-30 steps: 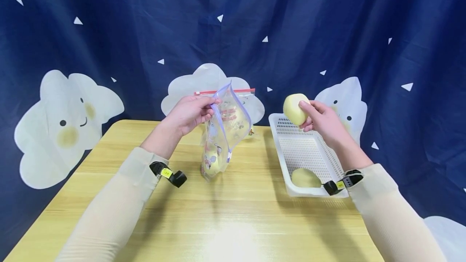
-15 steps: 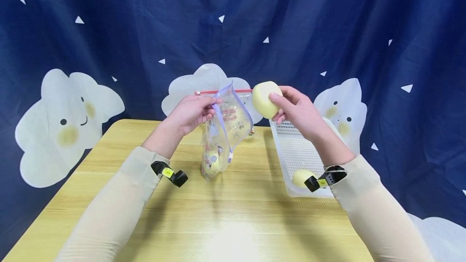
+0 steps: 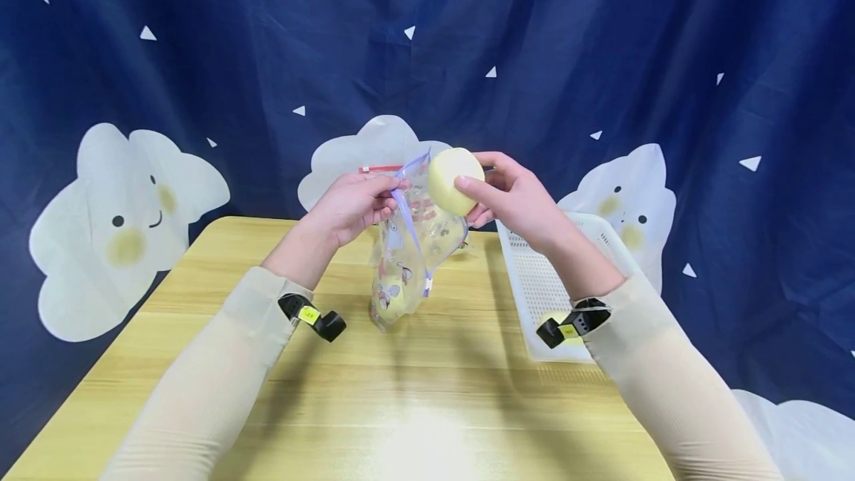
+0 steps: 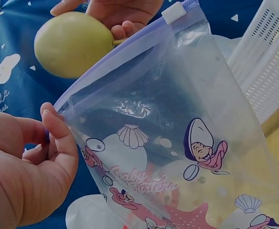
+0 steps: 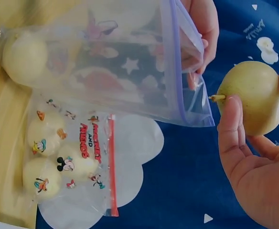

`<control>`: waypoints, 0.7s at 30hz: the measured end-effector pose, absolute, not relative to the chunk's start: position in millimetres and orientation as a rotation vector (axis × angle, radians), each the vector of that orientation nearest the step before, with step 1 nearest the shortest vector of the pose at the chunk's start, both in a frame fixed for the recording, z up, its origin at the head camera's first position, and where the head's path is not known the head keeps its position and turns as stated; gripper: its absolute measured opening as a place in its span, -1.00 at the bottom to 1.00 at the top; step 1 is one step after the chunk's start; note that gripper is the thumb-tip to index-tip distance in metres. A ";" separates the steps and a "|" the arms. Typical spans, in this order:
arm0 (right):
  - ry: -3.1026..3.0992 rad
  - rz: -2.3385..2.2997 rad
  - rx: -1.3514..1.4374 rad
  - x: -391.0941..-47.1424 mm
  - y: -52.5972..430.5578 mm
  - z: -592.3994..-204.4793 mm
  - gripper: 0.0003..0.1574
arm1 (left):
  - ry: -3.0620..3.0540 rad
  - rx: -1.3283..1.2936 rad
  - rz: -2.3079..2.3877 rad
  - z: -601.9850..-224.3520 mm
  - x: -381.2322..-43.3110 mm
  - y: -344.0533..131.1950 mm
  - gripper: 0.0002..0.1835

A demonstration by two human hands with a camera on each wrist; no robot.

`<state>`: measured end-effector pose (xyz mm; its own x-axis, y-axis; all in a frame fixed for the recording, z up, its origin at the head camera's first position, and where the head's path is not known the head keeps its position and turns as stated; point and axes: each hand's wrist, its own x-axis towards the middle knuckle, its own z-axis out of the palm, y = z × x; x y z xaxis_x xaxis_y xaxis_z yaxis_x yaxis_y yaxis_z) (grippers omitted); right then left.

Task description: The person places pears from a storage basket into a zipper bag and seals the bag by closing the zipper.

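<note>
My left hand point(image 3: 354, 206) pinches the purple zip edge of a clear printed slider bag point(image 3: 403, 266), whose mouth hangs open. One pale yellow pear point(image 5: 25, 59) lies at the bottom of this bag in the right wrist view. Thumb and fingers of my right hand point(image 3: 521, 203) grip another round pear point(image 3: 449, 180) right by the bag's mouth. In the right wrist view that pear's stem points toward the purple edge, a little apart from it. In the left wrist view the held pear point(image 4: 72, 45) appears beyond the zip edge, outside the bag.
Behind the purple-edged bag stands a second clear bag with a red zip point(image 5: 112, 181), with several pears inside. A white perforated basket point(image 3: 517, 280) sits at the right of the wooden table point(image 3: 320, 407), holding a pear point(image 3: 553, 315) partly hidden by my right wrist camera. A blue curtain hangs behind.
My right hand has carried the pear left from above the basket to the mouth of the purple-edged bag. The left hand and the bag have hardly moved.
</note>
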<state>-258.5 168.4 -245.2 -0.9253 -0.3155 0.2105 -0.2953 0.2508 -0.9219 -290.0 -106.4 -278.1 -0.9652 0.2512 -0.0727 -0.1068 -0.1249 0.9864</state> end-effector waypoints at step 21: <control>2.516 -1.868 -0.456 -274.5 213.8 -264.5 -0.41 | 1.877 0.161 2.212 -280.7 -291.7 -110.3 -0.70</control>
<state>-274.5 213.8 -264.5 -0.9581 -0.2143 0.1899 -0.2438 0.2628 -0.9336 -291.7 -110.3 -280.7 -0.9661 0.2491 -0.0679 -0.1076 -0.1492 0.9829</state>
